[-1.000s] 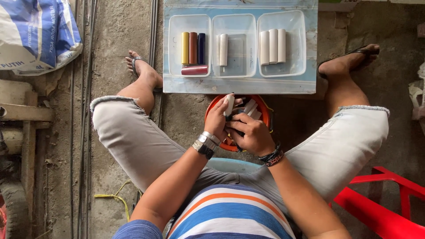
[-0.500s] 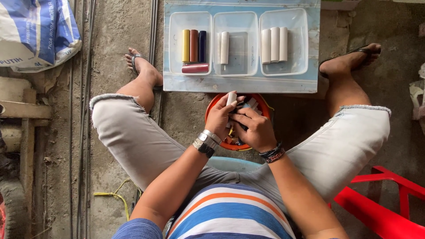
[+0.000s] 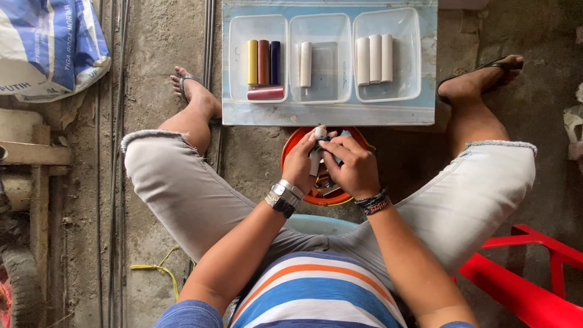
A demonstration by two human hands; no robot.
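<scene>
My left hand [image 3: 299,163] and my right hand [image 3: 351,164] meet over an orange bucket [image 3: 291,143] between my knees. Together they grip a small white cylinder [image 3: 316,152]; a dark piece shows at my right fingers, too small to tell what it is. Just beyond the bucket lies a pale blue board [image 3: 331,113] carrying three clear trays. The left tray [image 3: 257,58] holds yellow, brown, dark blue and maroon cylinders. In the middle tray [image 3: 320,58] lies one white cylinder. The right tray [image 3: 387,54] holds three white cylinders side by side.
I sit low on a concrete floor, legs spread, feet in sandals beside the board. A blue and white sack [image 3: 48,48] lies at top left. Wooden and concrete pieces [image 3: 27,152] line the left edge. A red plastic frame [image 3: 534,285] stands at lower right.
Both hands have stayed over the bucket and shifted a little while turning the white cylinder between the fingers. The trays and their contents are unchanged.
</scene>
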